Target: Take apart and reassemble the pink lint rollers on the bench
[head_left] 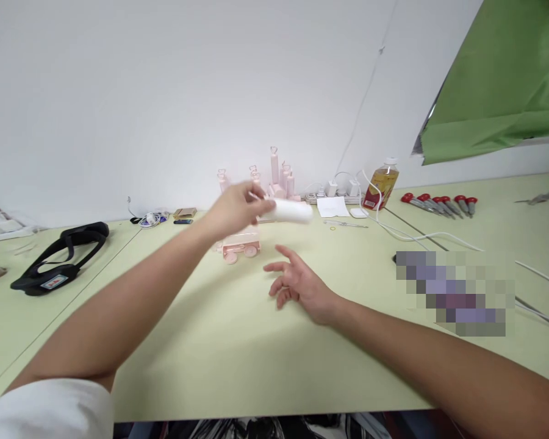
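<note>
My left hand point(240, 210) is closed around the left end of a white cylinder-shaped tube point(293, 211), which lies nearly level in the air and is blurred by motion. Under it stands a small pink wheeled cart point(241, 249), partly hidden by the hand. My right hand point(299, 283) hovers over the table, palm turned inward and fingers apart, holding nothing. Behind the left hand, against the wall, several pale pink tubes with loop-shaped tops point(274, 166) stand upright; their lower parts are partly covered.
On the pale green table point(238, 353), a black headset strap point(59, 259) lies left. Toward the right are a drink bottle point(382, 184), white cables point(407, 233), white paper point(332, 207), several red-handled tools point(439, 204) and a pixelated object point(452, 296). A small box point(185, 213) sits near the wall.
</note>
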A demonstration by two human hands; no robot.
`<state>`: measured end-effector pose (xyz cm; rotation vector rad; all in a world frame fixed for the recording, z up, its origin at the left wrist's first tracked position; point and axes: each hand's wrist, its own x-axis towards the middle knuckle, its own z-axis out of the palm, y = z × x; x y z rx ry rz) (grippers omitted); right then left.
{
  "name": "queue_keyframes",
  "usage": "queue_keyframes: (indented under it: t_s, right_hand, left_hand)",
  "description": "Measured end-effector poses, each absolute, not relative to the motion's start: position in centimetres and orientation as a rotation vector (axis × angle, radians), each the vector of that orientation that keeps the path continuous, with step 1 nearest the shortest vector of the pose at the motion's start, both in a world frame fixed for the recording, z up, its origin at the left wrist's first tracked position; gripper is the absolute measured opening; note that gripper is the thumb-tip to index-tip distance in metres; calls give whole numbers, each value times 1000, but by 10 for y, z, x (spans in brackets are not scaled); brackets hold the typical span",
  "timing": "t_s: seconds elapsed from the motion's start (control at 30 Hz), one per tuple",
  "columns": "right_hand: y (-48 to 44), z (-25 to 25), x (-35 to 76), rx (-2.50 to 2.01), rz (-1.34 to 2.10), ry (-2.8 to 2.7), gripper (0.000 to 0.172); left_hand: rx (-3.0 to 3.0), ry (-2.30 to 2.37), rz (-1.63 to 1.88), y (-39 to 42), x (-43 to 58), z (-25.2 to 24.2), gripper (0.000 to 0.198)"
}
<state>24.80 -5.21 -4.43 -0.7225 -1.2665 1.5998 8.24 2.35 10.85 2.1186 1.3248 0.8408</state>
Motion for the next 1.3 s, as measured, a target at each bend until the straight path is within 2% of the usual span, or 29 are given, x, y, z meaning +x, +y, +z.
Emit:
queue_keyframes:
  t_s: [0.13, 0.23, 0.33, 0.47, 0.6, 0.73, 0.93, 1.3]
  right_hand:
    - [-44, -38, 253, -709, 1444, -1008, 48]
    - [-38, -38, 255, -886, 1335, -970, 40]
    - [-36, -40, 255, -1001, 1309, -1032, 41]
    - [-39, -43, 254, -1067, 1278, -1214, 39]
    - [-42, -42, 255, -1201, 1109, -1461, 31]
    - [-43, -37, 257, -1249, 1027, -1571, 27]
    - [-44, -34, 258, -1269, 1048, -1600, 25]
    - [-47, -34, 258, -1267, 1069, -1636, 29]
  left_hand:
    - [2015, 1064, 532, -10, 84, 45, 43]
    - [2251, 1343, 312, -7, 73, 10, 58]
    - [2357, 1675, 40, 0, 64, -2, 58]
    - [2382, 1666, -156, -14, 60, 7, 51]
    - [2407, 1627, -127, -39, 57, 11, 40]
    - [2375, 1709, 17, -46, 59, -2, 56]
    - [2367, 1584, 93, -44, 58, -9, 32]
    - [2382, 1537, 110, -53, 45, -5, 18]
